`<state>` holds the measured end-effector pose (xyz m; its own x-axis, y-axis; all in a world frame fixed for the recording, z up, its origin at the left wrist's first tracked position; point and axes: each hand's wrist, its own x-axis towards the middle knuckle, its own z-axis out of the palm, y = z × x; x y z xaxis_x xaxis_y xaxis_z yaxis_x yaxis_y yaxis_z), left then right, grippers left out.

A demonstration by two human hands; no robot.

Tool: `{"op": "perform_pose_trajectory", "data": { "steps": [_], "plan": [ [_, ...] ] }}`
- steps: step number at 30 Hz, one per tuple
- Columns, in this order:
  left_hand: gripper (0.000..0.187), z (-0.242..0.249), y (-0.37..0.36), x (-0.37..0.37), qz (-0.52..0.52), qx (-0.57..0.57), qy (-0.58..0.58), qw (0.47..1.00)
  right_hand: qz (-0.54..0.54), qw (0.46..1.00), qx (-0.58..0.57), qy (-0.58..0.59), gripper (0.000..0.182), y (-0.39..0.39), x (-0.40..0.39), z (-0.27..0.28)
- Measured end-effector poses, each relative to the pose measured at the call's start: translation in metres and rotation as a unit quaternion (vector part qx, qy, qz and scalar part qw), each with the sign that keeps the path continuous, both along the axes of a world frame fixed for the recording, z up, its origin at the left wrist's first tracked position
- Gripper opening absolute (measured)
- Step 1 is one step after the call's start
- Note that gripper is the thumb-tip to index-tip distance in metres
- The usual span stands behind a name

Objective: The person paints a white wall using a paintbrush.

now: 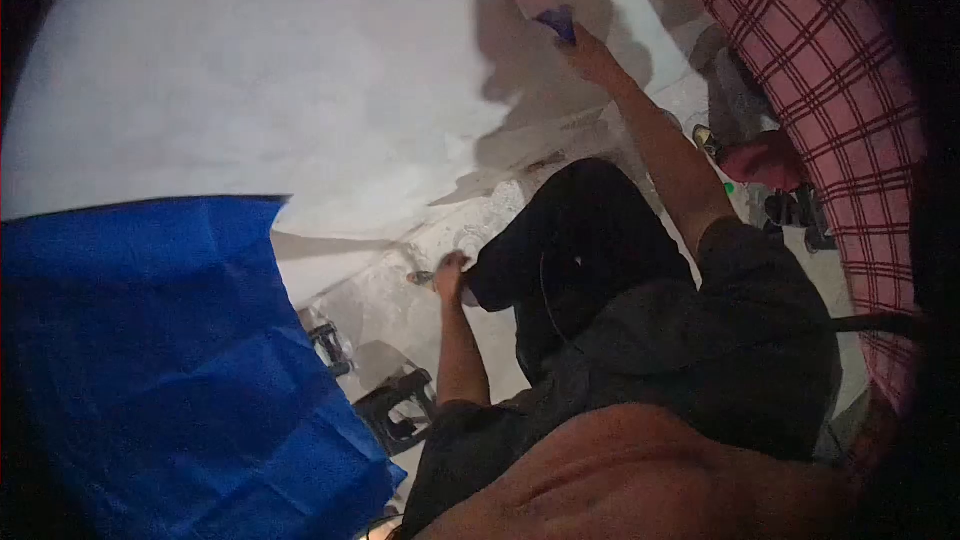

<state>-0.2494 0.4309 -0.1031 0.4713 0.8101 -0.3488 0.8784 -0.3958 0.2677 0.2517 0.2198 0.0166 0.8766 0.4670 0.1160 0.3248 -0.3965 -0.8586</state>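
My right hand [590, 52], at the upper right, is closed round the blue handle of a wide flat tool [545, 0]. The tool has a pale middle and a reddish far edge, and it lies over or against the white surface [250, 70]; contact is hard to tell. Beside my bent knee [590, 220], my left hand [450, 275] has its fingers curled. A small object at its fingertips is too small to name.
A creased blue sheet [180, 360] covers the lower left. Black frame-like objects [400, 410] stand on the floor beside it. Pink checked cloth [840, 90] hangs along the right edge, near a dark red item [765, 160]. The floor [385, 310] has whitish smears.
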Motion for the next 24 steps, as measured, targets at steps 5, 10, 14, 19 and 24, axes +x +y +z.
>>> {"op": "perform_pose_trajectory", "data": {
  "steps": [5,10,14,19,24],
  "plan": [
    [0.049,0.106,0.060,-0.009,0.224,-0.190,-0.599,0.745,0.031,0.969,0.127,0.210,0.029,-0.047,-0.045,-0.022],
    [0.042,0.454,0.028,-0.020,-0.375,0.202,-0.673,0.605,-0.020,0.947,0.205,0.247,0.025,-0.054,-0.084,-0.010],
    [0.041,0.549,-0.099,-0.063,-0.425,0.384,-0.699,0.428,-0.031,0.952,0.188,0.239,0.023,-0.059,-0.079,-0.017],
    [0.041,0.523,-0.144,-0.089,-0.369,0.427,-0.703,0.433,0.007,0.922,0.274,0.274,0.026,-0.063,-0.089,0.008],
    [0.041,0.483,-0.150,-0.088,-0.310,0.442,-0.703,0.463,0.034,0.931,0.286,0.224,0.026,-0.038,-0.095,0.024]
  ]
}}
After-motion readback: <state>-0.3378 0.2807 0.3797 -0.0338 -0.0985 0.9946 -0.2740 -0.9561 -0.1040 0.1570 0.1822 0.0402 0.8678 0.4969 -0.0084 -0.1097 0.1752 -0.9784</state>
